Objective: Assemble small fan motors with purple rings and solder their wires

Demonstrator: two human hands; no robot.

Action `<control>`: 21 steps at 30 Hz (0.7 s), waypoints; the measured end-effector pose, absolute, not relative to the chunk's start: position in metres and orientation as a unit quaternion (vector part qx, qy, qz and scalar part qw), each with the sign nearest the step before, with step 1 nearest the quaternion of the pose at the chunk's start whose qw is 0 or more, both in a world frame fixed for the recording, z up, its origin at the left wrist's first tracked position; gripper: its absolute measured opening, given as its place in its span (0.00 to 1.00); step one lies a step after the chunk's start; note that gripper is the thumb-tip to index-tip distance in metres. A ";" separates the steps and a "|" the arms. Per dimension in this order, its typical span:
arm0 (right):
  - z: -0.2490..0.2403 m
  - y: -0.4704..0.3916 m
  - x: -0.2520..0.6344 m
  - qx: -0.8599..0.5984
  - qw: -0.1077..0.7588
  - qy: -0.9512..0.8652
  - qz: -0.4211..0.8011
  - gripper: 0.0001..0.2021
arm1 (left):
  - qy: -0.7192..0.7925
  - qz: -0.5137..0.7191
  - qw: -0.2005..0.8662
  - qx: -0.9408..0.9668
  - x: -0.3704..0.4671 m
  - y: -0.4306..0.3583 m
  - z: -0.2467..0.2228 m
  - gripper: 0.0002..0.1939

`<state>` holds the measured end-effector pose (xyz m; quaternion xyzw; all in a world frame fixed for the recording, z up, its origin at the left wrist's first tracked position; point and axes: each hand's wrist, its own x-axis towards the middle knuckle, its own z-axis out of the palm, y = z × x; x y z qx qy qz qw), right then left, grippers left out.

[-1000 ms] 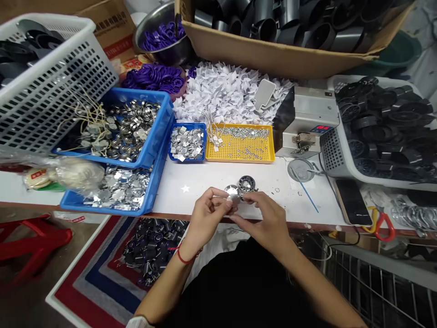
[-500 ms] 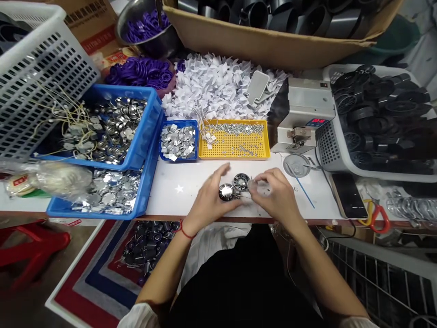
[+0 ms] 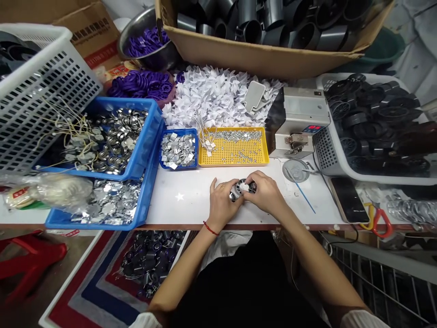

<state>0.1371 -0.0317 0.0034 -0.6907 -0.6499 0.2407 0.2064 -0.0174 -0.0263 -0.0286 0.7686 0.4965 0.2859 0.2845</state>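
Note:
Both hands meet above the white tabletop, near its front edge. Between their fingertips is a small round black part with a pale disc [image 3: 243,186] in its middle. My left hand [image 3: 221,202], with a red cord at the wrist, grips its left side. Thumb and fingers of my right hand [image 3: 268,192] press on its right side. A second black-and-silver round part [image 3: 233,196] shows partly beneath my left fingers. My hands cover the rest of both parts.
Behind the hands stand a yellow tray [image 3: 234,160] of tiny metal pieces and a blue tray [image 3: 178,166] of silver squares. Right of these are a metal machine [image 3: 302,109], a clear round dish [image 3: 295,170], a blue stick [image 3: 305,197], a phone [image 3: 348,200] and scissors [image 3: 381,222].
My hands have come together and closed on the round part. The left hand, spread beside it before, has moved right; the right hand has lowered a blurred clear piece onto the parts.

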 end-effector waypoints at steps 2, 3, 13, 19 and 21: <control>0.004 -0.031 0.139 -0.698 0.201 -0.644 0.239 0.07 | 0.494 0.284 0.279 0.773 -0.018 -0.025 -0.028 0.21; 0.004 -0.031 0.139 -0.703 0.198 -0.641 0.235 0.07 | 0.493 0.284 0.275 0.775 -0.018 -0.025 -0.028 0.21; 0.014 -0.026 0.139 -0.700 0.143 -0.646 0.268 0.06 | 0.481 0.284 0.262 0.787 -0.020 -0.025 -0.031 0.19; 0.024 -0.028 0.134 -0.713 0.052 -0.657 0.239 0.06 | 0.452 0.296 0.244 0.805 -0.021 -0.025 -0.035 0.24; 0.024 -0.028 0.133 -0.699 0.031 -0.677 0.228 0.08 | 0.445 0.288 0.238 0.814 -0.021 -0.025 -0.034 0.25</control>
